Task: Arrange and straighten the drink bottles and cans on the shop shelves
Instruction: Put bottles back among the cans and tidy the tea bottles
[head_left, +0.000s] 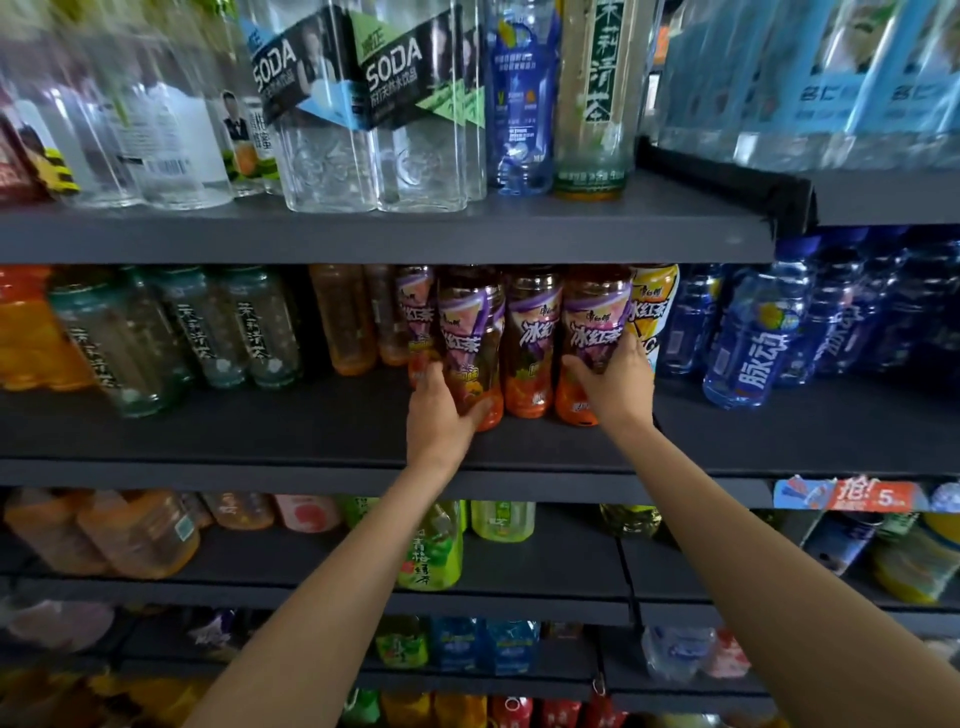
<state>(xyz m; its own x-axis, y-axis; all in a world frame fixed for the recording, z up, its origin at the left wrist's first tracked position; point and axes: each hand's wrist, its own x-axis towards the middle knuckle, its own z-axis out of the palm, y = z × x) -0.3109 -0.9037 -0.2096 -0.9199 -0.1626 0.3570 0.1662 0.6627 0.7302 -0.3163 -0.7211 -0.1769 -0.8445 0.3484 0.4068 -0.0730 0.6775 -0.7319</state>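
Three iced-tea bottles with purple labels stand side by side at the middle of the second shelf (311, 441). My left hand (441, 410) grips the lower part of the left bottle (470, 332), thumb across its front. My right hand (615, 382) grips the right bottle (595, 322) from its right side. The middle bottle (532, 338) stands between them, untouched. A fourth purple-label bottle (415, 306) is partly hidden behind the left one.
A yellow-label tea bottle (652, 306) stands right of my right hand, then blue sports-drink bottles (748, 353). Green tea bottles (260, 327) and orange bottles (343, 317) stand to the left. Clear soda bottles (415, 119) fill the shelf above; more drinks sit on lower shelves.
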